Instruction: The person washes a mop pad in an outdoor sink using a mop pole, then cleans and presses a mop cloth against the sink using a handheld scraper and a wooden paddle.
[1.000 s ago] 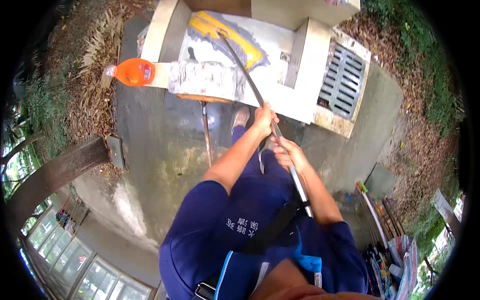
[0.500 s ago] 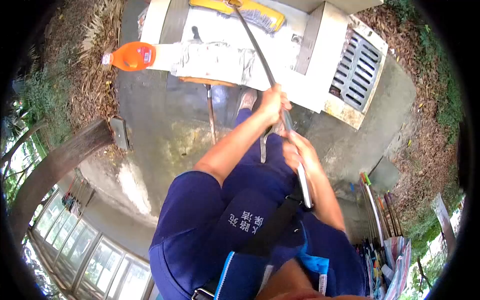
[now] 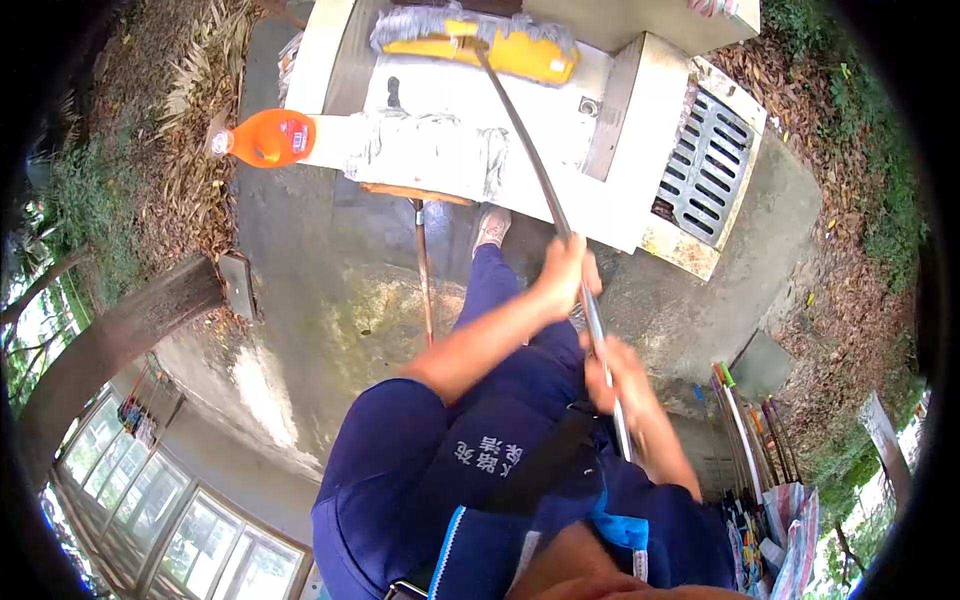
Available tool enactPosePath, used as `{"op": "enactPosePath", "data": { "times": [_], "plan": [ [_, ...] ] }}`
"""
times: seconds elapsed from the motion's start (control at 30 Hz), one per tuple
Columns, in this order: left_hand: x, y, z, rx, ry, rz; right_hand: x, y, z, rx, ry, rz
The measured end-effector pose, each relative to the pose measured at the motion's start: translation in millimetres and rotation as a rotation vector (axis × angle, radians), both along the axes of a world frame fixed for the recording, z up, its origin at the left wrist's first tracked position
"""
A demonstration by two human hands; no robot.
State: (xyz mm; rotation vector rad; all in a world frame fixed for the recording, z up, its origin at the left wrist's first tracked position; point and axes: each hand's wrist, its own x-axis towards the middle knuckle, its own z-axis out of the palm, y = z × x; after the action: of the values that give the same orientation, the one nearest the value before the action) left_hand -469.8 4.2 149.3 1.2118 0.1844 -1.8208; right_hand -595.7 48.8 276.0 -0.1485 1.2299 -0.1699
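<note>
1. Versus one second ago: yellow mop head [image 3: 525,55] lies less slanted, along the sink's [image 3: 450,90] far side.
2. Left hand [image 3: 563,277], right hand [image 3: 617,375]: fingers wrapped round pole [image 3: 523,138].
3. Mop head sits at pole's far end, well beyond the fingers.

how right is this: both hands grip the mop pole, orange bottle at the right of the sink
The side is wrong: the head view shows the orange bottle at the left of the sink. The left hand and right hand do grip the mop pole.
</note>
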Motion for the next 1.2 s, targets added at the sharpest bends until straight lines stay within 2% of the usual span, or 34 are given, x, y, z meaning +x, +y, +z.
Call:
{"op": "enactPosePath", "data": {
  "times": [0.03, 0.07, 0.13, 0.17, 0.2, 0.23, 0.27, 0.3, 0.37, 0.4, 0.43, 0.47, 0.5, 0.53, 0.6, 0.63, 0.7, 0.73, 0.8, 0.87, 0.9, 0.93, 0.97, 1.03, 1.1, 1.13, 1.17, 1.2],
  "plan": [
    [-8.8, 12.3, 16.8, 0.106, 0.116, 0.036, -9.5, 10.7, 16.2, 0.059, -0.054, -0.043],
    [-13.3, 12.9, 26.0, 0.173, 0.038, 0.034, -8.9, 10.8, 24.0, 0.097, -0.055, -0.062],
    [-10.1, 4.9, -17.3, 0.181, 0.061, 0.040, -4.6, -10.8, -0.9, 0.156, -0.067, -0.069],
    [-7.9, -6.2, -22.3, 0.104, -0.094, -0.062, -4.8, -16.7, -12.1, 0.091, -0.022, 0.018],
    [-5.8, -13.9, -26.2, 0.035, -0.244, -0.170, -13.4, -8.2, -55.3, -0.004, -0.078, -0.034],
    [3.8, -30.1, -52.9, 0.032, -0.243, -0.188, -1.0, -18.9, -68.1, -0.113, -0.048, -0.017],
    [16.7, -41.0, -82.6, 0.030, -0.251, -0.183, 11.7, -31.2, -90.4, -0.132, -0.190, -0.065],
    [26.6, -44.9, -84.2, 0.041, -0.218, -0.129, 30.1, -38.1, -99.8, -0.033, -0.268, -0.162],
    [31.3, -48.0, -82.3, 0.012, -0.106, -0.025, 30.3, -33.0, -83.5, -0.057, -0.241, -0.130],
    [20.0, -30.6, -63.6, 0.044, -0.044, 0.037, 19.4, -17.5, -59.4, -0.034, -0.174, -0.115],
    [10.7, -9.1, -34.4, -0.005, -0.170, -0.126, 5.7, 3.0, -36.1, -0.027, -0.097, -0.081],
    [-1.5, 11.6, -22.8, -0.081, -0.066, -0.030, -1.6, 13.7, -19.6, -0.045, -0.038, -0.042],
    [-10.0, 28.7, -19.7, -0.066, -0.078, -0.101, -7.2, 21.6, 0.6, 0.021, -0.077, -0.088],
    [-14.1, 31.4, -7.3, 0.039, -0.021, -0.067, -9.9, 24.3, 11.1, 0.094, -0.121, -0.132],
    [-7.2, 19.9, -32.3, 0.140, -0.070, -0.092, -2.8, 10.8, -15.8, 0.122, -0.104, -0.105],
    [2.9, 3.2, -47.0, 0.108, -0.116, -0.122, 7.4, -5.3, -37.4, 0.110, -0.088, -0.100],
    [12.9, -20.2, -86.7, -0.003, -0.195, -0.153, 13.7, -18.6, -96.0, -0.023, -0.148, -0.093],
    [20.6, -30.5, -101.5, 0.077, -0.276, -0.220, 15.7, -13.2, -113.6, -0.097, -0.160, -0.099],
    [32.1, -27.8, -86.0, -0.022, -0.268, -0.124, 29.4, -13.6, -84.4, -0.036, -0.205, -0.144],
    [14.3, -1.5, -40.0, -0.063, -0.108, -0.019, 16.9, 4.6, -34.7, -0.055, -0.117, -0.095],
    [7.7, 15.1, -16.4, -0.077, -0.098, -0.100, 4.2, 21.2, -17.0, -0.013, -0.076, -0.074],
    [-3.1, 22.8, 7.5, 0.042, -0.122, -0.094, -6.2, 31.6, -2.2, 0.005, -0.141, -0.096],
    [-5.4, 21.6, 6.0, 0.074, -0.077, -0.059, -4.4, 22.7, 3.1, 0.034, -0.084, -0.087],
    [-2.3, 12.4, -13.6, 0.107, -0.032, -0.060, -0.3, 10.7, -11.3, 0.081, -0.056, -0.095],
    [14.5, -19.8, -72.8, 0.065, -0.120, -0.202, 13.0, -15.7, -67.2, 0.002, -0.095, -0.084],
    [18.0, -29.1, -93.5, 0.032, -0.126, -0.161, 17.4, -23.5, -89.9, -0.012, -0.139, -0.080],
    [24.7, -41.2, -103.6, 0.046, -0.218, -0.201, 25.3, -27.2, -103.6, -0.093, -0.069, -0.043],
    [31.5, -49.2, -107.2, 0.090, -0.139, -0.095, 30.4, -26.4, -107.4, -0.013, -0.149, -0.149]
  ]
}}
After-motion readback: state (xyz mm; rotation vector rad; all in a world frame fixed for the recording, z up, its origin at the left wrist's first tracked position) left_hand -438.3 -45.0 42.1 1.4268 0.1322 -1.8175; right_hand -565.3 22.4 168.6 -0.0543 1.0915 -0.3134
